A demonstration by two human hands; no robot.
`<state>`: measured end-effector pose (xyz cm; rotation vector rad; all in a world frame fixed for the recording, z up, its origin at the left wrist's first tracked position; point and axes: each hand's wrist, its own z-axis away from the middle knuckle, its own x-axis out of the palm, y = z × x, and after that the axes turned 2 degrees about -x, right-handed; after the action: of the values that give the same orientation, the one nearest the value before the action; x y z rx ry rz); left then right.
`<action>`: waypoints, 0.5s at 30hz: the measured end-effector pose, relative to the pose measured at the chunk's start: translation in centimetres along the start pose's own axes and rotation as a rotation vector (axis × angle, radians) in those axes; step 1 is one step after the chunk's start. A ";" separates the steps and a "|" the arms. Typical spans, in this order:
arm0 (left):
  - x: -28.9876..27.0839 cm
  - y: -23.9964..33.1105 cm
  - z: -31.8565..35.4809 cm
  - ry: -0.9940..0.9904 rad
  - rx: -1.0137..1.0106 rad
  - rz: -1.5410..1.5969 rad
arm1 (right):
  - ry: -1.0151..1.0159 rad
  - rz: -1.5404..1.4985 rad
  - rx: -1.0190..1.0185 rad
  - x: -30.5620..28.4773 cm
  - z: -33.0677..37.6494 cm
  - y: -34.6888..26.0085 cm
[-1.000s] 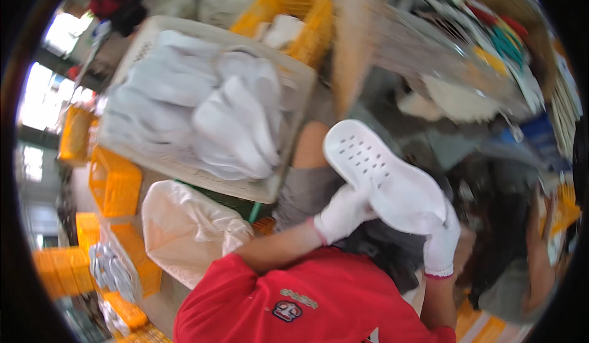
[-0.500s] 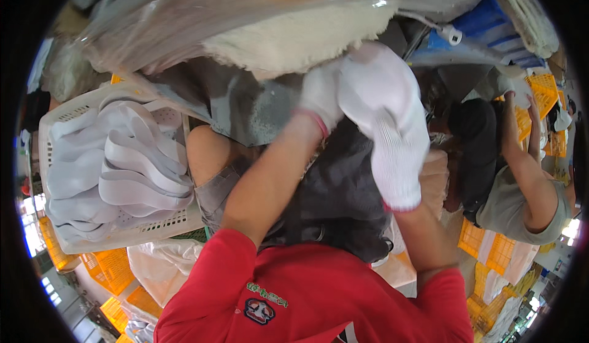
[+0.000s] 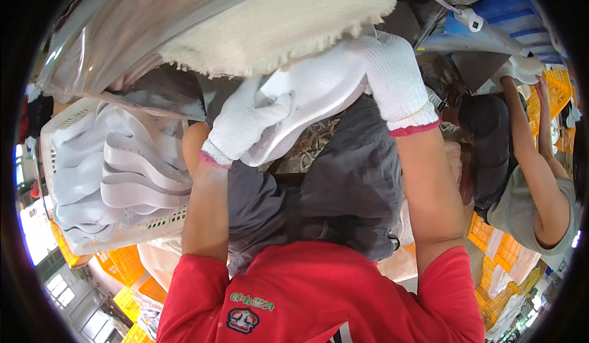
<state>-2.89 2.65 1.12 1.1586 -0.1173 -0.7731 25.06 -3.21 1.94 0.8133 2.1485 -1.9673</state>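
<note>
**Shoe raised against buffing wheel — slip and snag risk**

Raised higher than half a second ago: both hands and white foam shoe (image 3: 307, 107) now pressed up under fuzzy cream buffing wheel (image 3: 288, 27), closer to lens than before.

Left hand (image 3: 242, 125), white knit glove, closed around lower edge of shoe, thumb over top, fingers wrapped beneath. Right hand (image 3: 392, 76), same glove, clamped over upper end of shoe, palm down, wrist bent. Both forearms nearly vertical, elbows low, red sleeves (image 3: 307, 300) at bottom of view.

Shoe held between both hands, tilted, upper end touching or just beside frayed rim of wheel; exact contact hard to tell.

Risks, judged: glove knit near frayed rim, likely to catch if wheel turns; smooth foam likely to slip from grip under pressure.

Further out: white basket (image 3: 80, 122) of stacked white shoes at left, well apart. Co-worker (image 3: 521, 177) at right, arms raised, separate work.
</note>
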 end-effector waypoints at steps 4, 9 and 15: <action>-0.2 0.7 0.6 -0.221 0.045 0.181 | -0.024 0.278 -0.178 -0.2 -1.3 0.3; 3.4 -0.3 0.9 -0.290 0.107 0.556 | -0.164 1.005 -0.547 -0.7 -1.1 -1.6; 13.0 2.5 -0.7 -0.043 0.140 0.955 | -0.003 -0.408 0.514 -1.6 6.3 -8.1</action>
<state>8.26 -4.17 -0.95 1.0535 -0.7118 0.0620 21.08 -9.76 8.89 0.4358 1.9417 -2.7884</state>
